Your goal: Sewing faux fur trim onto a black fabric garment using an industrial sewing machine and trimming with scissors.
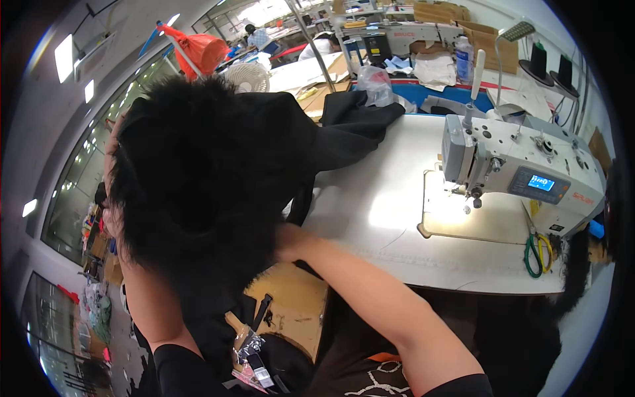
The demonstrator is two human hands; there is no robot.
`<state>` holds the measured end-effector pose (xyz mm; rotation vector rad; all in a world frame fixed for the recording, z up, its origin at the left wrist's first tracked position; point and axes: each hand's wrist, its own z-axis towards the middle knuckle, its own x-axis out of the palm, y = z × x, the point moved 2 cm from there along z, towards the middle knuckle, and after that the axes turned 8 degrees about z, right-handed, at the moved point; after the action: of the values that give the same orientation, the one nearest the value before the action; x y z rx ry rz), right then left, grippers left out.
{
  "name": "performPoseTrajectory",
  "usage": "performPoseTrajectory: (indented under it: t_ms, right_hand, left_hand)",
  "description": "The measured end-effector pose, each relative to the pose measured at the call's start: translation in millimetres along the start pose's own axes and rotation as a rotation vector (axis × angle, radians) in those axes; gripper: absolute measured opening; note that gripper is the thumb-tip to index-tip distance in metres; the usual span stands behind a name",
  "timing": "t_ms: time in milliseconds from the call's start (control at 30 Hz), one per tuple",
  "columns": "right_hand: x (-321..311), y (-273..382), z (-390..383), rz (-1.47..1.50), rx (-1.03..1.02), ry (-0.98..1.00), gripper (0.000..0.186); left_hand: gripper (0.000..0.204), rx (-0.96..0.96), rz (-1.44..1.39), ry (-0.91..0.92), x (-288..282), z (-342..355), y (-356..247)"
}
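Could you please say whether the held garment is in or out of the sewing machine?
Out: the garment is left of the machine, apart from it, between left hand and right hand.

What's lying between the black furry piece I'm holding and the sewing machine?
In the head view, white tabletop lies between the black furry piece and sewing machine, with a bright patch of light and, lower down, a thin dark thread.

Tabletop [360, 192] gives passage; sewing machine [493, 149] blocks right, black cloth [261, 139] apparently left.
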<state>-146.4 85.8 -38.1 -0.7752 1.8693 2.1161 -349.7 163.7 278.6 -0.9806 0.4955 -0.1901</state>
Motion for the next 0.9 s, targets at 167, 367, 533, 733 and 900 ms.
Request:
performPoseTrajectory:
  t_ms: [167, 367, 533, 733, 900]
  right_hand:
    - [-7, 76, -63, -0.166, 0.108, 0.162, 0.058]
    - [-49, 89, -119, -0.286, 0.254, 0.104, 0.038]
    - [-122, 165, -177, 0.241, 0.077, 0.477, 0.041]
    - [-115, 186, -202, 0.871, -0.107, 0.546, 0.036]
    - [-166, 122, -209, 0.473, 0.185, 0.022, 0.035]
  left_hand:
    - [0.041, 0.122, 0.145, -0.053, 32, 34, -25]
    - [0.045, 0.116, 0.325, 0.086, 25, 71, 22]
    - [0.050, 0.125, 0.510, 0.205, -3, 126, 67]
    - [0.056, 0.188, 0.742, 0.354, 18, 190, 89]
    - [0.061, 0.213, 0.938, 0.464, 112, 214, 101]
